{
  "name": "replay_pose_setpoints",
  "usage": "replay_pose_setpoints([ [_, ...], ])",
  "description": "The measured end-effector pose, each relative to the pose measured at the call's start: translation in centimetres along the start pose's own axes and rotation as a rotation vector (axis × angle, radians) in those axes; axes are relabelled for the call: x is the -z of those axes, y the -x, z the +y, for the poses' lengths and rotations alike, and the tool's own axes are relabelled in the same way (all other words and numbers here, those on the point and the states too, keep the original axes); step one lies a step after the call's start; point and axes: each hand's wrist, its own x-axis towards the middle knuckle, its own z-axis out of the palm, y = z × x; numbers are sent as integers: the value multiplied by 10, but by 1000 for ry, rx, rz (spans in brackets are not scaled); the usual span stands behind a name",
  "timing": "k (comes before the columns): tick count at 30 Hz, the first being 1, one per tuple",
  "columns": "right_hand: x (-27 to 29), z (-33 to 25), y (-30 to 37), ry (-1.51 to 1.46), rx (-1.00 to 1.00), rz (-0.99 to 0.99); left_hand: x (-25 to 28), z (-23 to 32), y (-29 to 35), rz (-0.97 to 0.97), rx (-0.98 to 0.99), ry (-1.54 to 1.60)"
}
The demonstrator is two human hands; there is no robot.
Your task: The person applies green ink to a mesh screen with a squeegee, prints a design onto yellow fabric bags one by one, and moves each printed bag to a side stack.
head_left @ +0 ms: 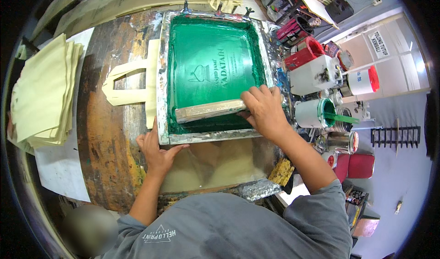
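Observation:
My right hand [264,110] is closed round the right end of a wooden squeegee [208,110], which lies across the near part of a printing screen. Green ink [206,43] covers the mesh inside the screen's ink-stained frame [163,89], with a dark design and lettering showing through. At the frame's near left corner rests my left hand [156,152], thumb and forefinger spread along its two sides. From under the left side sticks out a pale yellow tote bag [151,75] with its loop handle; the rest of it is hidden beneath the screen.
Stacked pale yellow bags [43,87] lie at the left, more bags [105,9] along the back. Clamps [220,9] stand at the screen's far edge. Along the right are a white pot with green ink [309,113], a red bucket [305,52] and a yellow sponge [280,172].

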Motion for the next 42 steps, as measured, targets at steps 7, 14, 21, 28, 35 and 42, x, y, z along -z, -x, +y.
replay_pose_setpoints([
  [7,-29,71,-92,26,131,101,7,6,-6,-43,13,14],
  [14,-53,129,-202,50,260,183,7,4,0,-53,37,-60],
  [21,-17,132,-222,9,70,3,51,27,-77,-16,-40,-191],
  [28,-84,142,-227,192,-147,238,-66,27,-321,239,-557,-347],
  [35,-75,104,-196,209,-222,272,-111,11,-354,183,-558,-375],
  [42,-55,64,-124,125,-164,181,-83,31,-265,207,-573,-389],
])
